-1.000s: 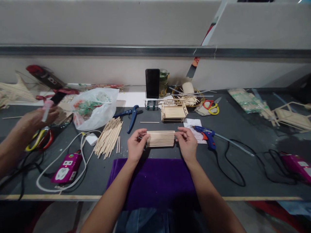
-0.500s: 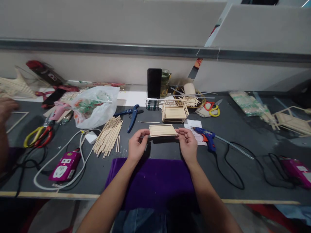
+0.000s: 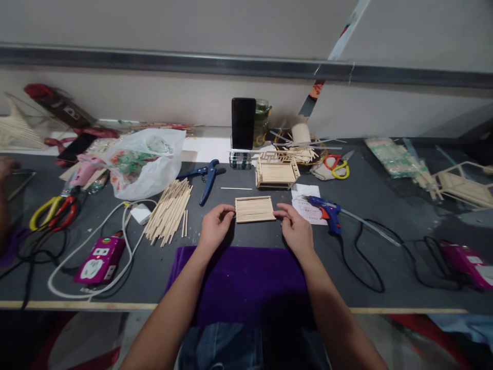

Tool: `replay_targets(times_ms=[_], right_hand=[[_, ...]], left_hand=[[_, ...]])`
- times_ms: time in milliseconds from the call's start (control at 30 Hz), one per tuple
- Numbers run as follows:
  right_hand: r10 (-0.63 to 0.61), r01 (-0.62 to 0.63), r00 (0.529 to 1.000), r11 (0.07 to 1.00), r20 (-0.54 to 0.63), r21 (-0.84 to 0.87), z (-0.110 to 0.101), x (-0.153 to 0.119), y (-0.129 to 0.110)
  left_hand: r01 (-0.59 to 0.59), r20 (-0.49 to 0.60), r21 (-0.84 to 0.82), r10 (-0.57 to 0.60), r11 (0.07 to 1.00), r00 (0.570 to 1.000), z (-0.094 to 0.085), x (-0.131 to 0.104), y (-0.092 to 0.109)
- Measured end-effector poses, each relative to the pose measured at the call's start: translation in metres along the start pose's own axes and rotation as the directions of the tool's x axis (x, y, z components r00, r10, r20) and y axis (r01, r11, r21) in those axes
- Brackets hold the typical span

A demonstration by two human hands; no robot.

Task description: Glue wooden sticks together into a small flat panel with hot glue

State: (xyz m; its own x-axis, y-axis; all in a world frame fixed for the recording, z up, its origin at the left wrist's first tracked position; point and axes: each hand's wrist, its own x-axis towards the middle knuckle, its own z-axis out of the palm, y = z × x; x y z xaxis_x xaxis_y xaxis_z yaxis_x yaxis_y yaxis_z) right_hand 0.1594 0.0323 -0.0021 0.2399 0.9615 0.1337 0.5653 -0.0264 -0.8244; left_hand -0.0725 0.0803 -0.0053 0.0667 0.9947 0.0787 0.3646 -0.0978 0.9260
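Observation:
A small rectangular panel of pale wooden sticks (image 3: 254, 210), with raised strips along its edges, lies between my hands. My left hand (image 3: 216, 228) is closed, its thumb and forefinger pinching the panel's left end. At the right end, the curled fingers of my right hand (image 3: 297, 228) hold the panel's edge by the fingertips. Behind it stands a small stick-built frame (image 3: 276, 173) with raised sides. One loose stick (image 3: 236, 188) lies just beyond the panel. A blue hot glue gun (image 3: 327, 211) rests on a paper sheet (image 3: 304, 198) to the right.
Left of my hands are a pile of sticks (image 3: 169, 213), a blue cutter (image 3: 208, 182), a plastic bag (image 3: 144, 164) and a magenta power strip (image 3: 100, 259). A phone (image 3: 243, 123) stands behind. Scissors (image 3: 339, 167) lie right. A purple cloth (image 3: 239, 288) lies in front; another person's hand (image 3: 7, 169) shows far left.
The panel has tipped so that its top face shows more fully, and it sits slightly lower relative to my hands. The whole view has shifted a little.

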Motion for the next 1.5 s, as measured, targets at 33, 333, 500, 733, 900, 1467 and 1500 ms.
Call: replay_targets(times_ms=[33,333,500,733,900,1467,1500], right_hand=[[-0.014,0.013,1.0,0.998,-0.019,-0.056,-0.003,-0.001,-0.002],[-0.171,0.162,0.985,0.971,-0.035,-0.175,-0.016,-0.006,-0.005],[-0.166,0.162,0.986,0.971,-0.006,-0.178,-0.013,-0.007,-0.001],[-0.122,0.125,0.992,0.976,0.03,-0.177,-0.011,-0.006,0.001],[-0.077,0.093,0.994,0.973,0.08,-0.212,-0.012,-0.005,0.0],[-0.056,0.077,0.993,0.971,0.1,-0.224,-0.01,-0.004,0.001],[-0.058,0.079,0.993,0.971,0.098,-0.224,-0.01,-0.004,0.001]], left_hand=[[-0.014,-0.005,0.04,0.015,0.999,1.0,-0.001,0.0,0.001],[-0.012,0.096,0.275,-0.015,0.961,0.995,-0.005,-0.003,0.01],[0.005,0.139,0.285,-0.046,0.959,0.989,-0.005,-0.003,0.014],[0.053,0.156,0.254,-0.095,0.966,0.983,-0.007,-0.002,0.012],[0.092,0.17,0.26,-0.139,0.961,0.976,-0.011,-0.003,0.013],[0.093,0.181,0.334,-0.161,0.938,0.97,-0.013,-0.006,0.023],[0.091,0.179,0.337,-0.159,0.937,0.971,-0.013,-0.006,0.024]])
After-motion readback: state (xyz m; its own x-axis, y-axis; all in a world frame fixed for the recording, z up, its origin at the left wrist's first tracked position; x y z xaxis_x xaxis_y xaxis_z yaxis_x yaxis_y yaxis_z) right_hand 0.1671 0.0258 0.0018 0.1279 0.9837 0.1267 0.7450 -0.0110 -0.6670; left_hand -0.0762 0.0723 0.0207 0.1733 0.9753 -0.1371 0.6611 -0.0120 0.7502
